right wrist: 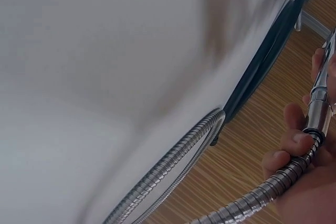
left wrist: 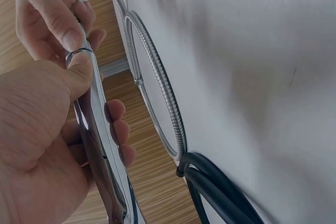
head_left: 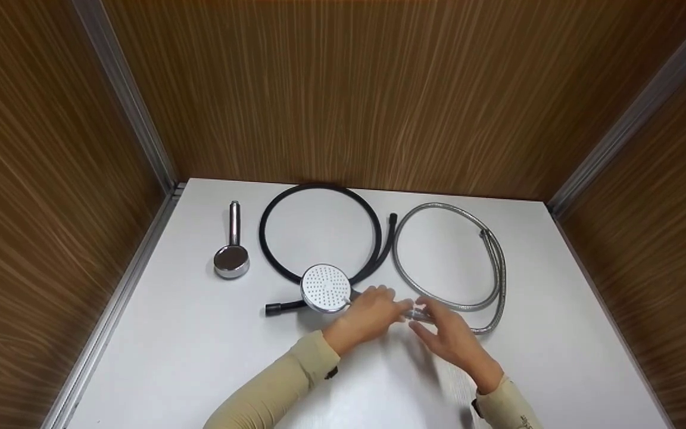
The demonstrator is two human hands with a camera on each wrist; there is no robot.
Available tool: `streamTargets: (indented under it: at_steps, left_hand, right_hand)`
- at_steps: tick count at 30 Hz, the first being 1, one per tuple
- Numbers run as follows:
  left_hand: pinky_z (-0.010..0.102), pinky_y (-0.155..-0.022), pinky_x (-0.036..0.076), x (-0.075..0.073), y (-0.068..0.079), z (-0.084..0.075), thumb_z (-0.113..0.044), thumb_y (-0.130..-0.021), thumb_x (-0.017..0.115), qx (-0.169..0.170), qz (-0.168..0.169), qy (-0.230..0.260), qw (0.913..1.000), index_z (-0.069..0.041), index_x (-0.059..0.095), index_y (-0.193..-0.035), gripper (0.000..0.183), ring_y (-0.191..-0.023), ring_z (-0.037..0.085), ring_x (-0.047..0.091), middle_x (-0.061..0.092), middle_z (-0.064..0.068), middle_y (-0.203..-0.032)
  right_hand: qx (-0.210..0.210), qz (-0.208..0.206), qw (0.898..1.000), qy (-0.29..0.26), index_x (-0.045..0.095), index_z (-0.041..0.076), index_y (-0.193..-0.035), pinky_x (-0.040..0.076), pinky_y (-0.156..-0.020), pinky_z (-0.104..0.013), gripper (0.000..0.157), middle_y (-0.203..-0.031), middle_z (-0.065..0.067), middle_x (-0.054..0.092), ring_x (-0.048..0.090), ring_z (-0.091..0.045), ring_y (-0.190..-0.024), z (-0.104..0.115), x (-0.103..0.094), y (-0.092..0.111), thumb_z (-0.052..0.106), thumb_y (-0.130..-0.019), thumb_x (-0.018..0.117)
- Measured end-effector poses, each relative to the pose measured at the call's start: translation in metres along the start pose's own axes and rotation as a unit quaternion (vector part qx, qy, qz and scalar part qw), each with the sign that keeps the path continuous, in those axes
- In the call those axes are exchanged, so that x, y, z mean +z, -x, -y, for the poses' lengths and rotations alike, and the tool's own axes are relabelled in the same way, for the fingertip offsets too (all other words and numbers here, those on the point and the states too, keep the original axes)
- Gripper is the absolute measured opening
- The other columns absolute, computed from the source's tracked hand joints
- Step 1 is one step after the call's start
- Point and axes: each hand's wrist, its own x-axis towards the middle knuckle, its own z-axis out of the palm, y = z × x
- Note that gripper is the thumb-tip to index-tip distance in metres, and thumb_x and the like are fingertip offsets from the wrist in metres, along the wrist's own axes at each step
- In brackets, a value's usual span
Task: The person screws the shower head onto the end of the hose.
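Note:
My left hand (head_left: 370, 316) grips the chrome handle of a hand shower head (head_left: 326, 288), its white spray face turned upward. Fingers of my right hand (head_left: 455, 338) curl round the connector end of a silver metal shower hose (right wrist: 289, 176), right where it meets the handle's end. In the left wrist view the handle (left wrist: 100, 116) lies across the left palm, thumb near the joint. The right wrist view shows the hose's chrome connector (right wrist: 317, 115) in line with the handle; how far they are screwed together I cannot tell.
A coiled black shower hose (head_left: 261, 229) lies behind the shower head, partly covered by it. Another, smaller chrome shower head (head_left: 231, 259) rests at the left. The white table (head_left: 158, 345) is enclosed by wood-grain panels (head_left: 331, 89) at the back and sides.

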Motion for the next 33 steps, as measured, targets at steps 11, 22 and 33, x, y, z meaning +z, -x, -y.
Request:
streamTargets:
  at_steps: [11, 22, 33]
  left_hand:
    - [0.030, -0.075, 0.052, -0.0003, 0.0001, 0.0000, -0.043, -0.100, 0.066, 0.001, -0.009, 0.002, 1.0000, -0.028, 0.065, -0.119, 0.024, -0.083, 0.017, 0.065, 0.069, -0.002, -0.089]
    - [0.029, -0.076, 0.052, 0.0024, 0.0014, -0.0008, -0.045, -0.101, 0.063, 0.004, -0.002, -0.008, 1.0000, -0.029, 0.066, -0.122, 0.026, -0.083, 0.015, 0.064, 0.069, -0.003, -0.090]
    - [0.029, -0.075, 0.050, 0.0049, 0.0023, 0.0010, -0.043, -0.101, 0.064, 0.005, 0.001, 0.003, 1.0000, -0.029, 0.065, -0.121, 0.025, -0.083, 0.016, 0.063, 0.069, -0.002, -0.091]
  right_hand:
    - [-0.020, -0.018, 0.999, 0.018, 0.067, 0.009, -0.115, 0.061, -0.078, -0.040, 0.031, -0.101, 0.000, 0.075, 0.074, -0.017, -0.093, 0.0000, 0.0006, 0.0003, 0.006, -0.088, 0.083]
    - [-0.005, -0.011, 1.000, -0.008, 0.063, 0.005, -0.123, 0.060, -0.077, -0.041, 0.041, -0.094, 0.000, 0.073, 0.073, -0.016, -0.087, -0.0010, 0.0037, 0.0021, 0.005, -0.087, 0.083]
    - [-0.007, -0.003, 1.000, -0.013, 0.058, 0.009, -0.114, 0.060, -0.076, -0.039, 0.035, -0.097, 0.001, 0.072, 0.076, -0.019, -0.093, -0.0004, 0.0057, 0.0026, 0.004, -0.088, 0.082]
